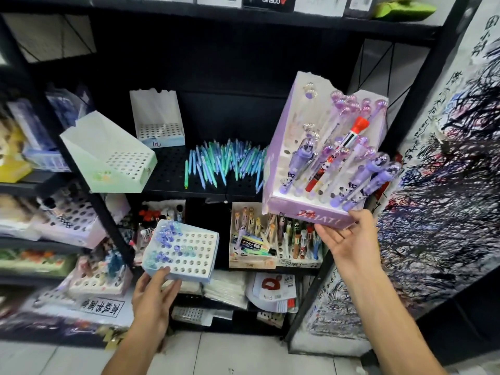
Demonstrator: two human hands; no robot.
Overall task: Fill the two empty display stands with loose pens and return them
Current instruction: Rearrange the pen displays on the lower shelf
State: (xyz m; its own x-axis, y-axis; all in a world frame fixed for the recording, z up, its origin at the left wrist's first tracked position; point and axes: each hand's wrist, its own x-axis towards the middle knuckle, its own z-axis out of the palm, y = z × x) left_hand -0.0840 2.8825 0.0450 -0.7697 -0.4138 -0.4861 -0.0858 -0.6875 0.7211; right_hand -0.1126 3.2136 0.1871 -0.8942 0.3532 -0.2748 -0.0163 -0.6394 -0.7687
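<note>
Your right hand holds a purple display stand from beneath, tilted, purple pens standing in it. Your left hand cups the base of a white holed stand, partly filled. Two empty stands and loose blue-green pens sit on the shelf.

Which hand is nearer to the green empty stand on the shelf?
Left. The left hand is below the green stand, holding a blue stand; the right hand is far right.
</note>
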